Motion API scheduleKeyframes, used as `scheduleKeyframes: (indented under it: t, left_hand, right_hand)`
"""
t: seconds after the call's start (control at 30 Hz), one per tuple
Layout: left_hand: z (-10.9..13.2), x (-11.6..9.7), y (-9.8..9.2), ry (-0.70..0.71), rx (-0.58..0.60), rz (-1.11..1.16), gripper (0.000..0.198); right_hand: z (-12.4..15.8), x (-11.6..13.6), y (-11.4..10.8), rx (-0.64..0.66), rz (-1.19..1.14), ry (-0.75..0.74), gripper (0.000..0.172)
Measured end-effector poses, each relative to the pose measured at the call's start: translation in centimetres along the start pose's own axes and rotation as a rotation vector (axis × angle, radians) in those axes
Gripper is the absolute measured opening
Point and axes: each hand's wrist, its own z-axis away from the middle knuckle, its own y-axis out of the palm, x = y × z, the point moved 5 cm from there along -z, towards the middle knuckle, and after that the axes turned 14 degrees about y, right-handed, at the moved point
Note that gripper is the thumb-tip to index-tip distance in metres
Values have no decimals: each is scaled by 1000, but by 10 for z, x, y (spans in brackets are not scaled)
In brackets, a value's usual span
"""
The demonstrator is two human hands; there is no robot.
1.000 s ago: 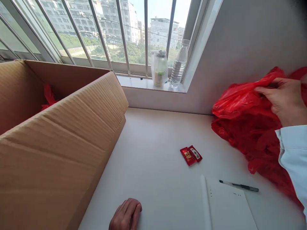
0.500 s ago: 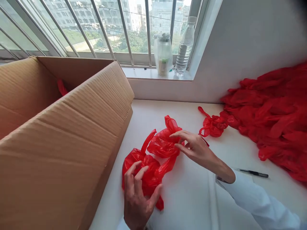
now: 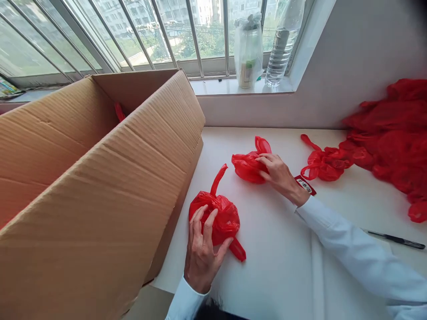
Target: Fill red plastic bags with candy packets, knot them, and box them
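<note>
My left hand rests with spread, bent fingers on a crumpled, knotted red plastic bag. That bag lies on the white table, one handle loop pointing up and another toward the lower right. Farther back, my right hand has its fingers closed on a second red plastic bag, whose loop stands up behind the fingertips. A gap of bare table separates the two bags. Beside my right wrist lies a small dark red card with white print, partly covered by the arm.
A tall open cardboard box fills the left side, with some red plastic inside. At right, a large heap of red bags lies against the wall, a loose red bag beside it. A pen lies nearer. A water bottle stands on the windowsill.
The two red bags, touching before, now lie apart; my right hand has moved its bag away from the left one. The red card shows more. The camera view has shifted.
</note>
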Motion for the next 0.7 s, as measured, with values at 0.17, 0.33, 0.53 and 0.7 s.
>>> scheduleKeyframes:
  t: [0.17, 0.33, 0.53, 0.7]
  left_hand:
    - [5, 9, 10, 56, 11, 59, 31]
    - [2, -7, 11, 128, 24, 208, 14]
    - [9, -2, -13, -56, -102, 342, 31]
    - [-5, 43, -1, -387, -202, 406, 31]
  right_hand:
    - [16, 41, -5, 87, -95, 2, 29]
    - [59, 60, 30, 461, -195, -5, 32]
    - [75, 53, 58, 588, -316, -31, 10]
    - [72, 73, 24, 366, -423, -70, 16]
